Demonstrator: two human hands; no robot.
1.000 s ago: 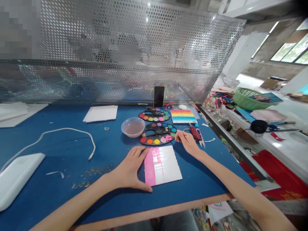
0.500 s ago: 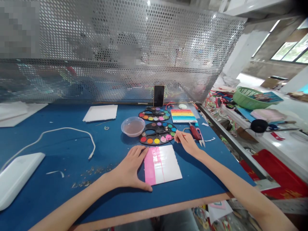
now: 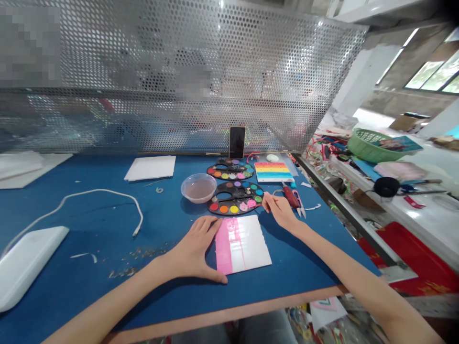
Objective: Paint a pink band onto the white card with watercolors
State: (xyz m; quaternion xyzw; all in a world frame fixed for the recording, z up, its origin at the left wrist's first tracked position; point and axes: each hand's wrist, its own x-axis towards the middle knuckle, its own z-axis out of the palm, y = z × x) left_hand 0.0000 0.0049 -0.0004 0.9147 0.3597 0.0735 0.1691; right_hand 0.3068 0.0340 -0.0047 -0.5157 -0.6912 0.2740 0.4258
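Note:
A white square panel [image 3: 254, 246] lies flat on the blue table, its left side painted with a pink band and thinner pink marks beside it. My left hand [image 3: 195, 251] is spread along the panel's left edge, fingers at the upper corner and thumb at the lower one, steadying it. Pinched in my right hand [image 3: 279, 210] is a thin paintbrush, mostly hidden by the fingers. Its tip end points at the pink paint of the nearer black palette [image 3: 234, 198]. Left of that palette stands a clear plastic bowl [image 3: 198, 188] of cloudy water.
Behind are a second palette [image 3: 229, 169], an upright phone [image 3: 237, 142] and a rainbow-striped panel [image 3: 273, 172]. Red-handled snips [image 3: 291, 196] and scissors lie right. White sheets [image 3: 150, 168], a cable [image 3: 138, 210] and a white device [image 3: 30, 265] sit left. A perforated metal screen [image 3: 201, 71] borders the back.
My right hand has shifted very slightly right beside the palette. My left hand and the panel stay in place; the view has moved a little.

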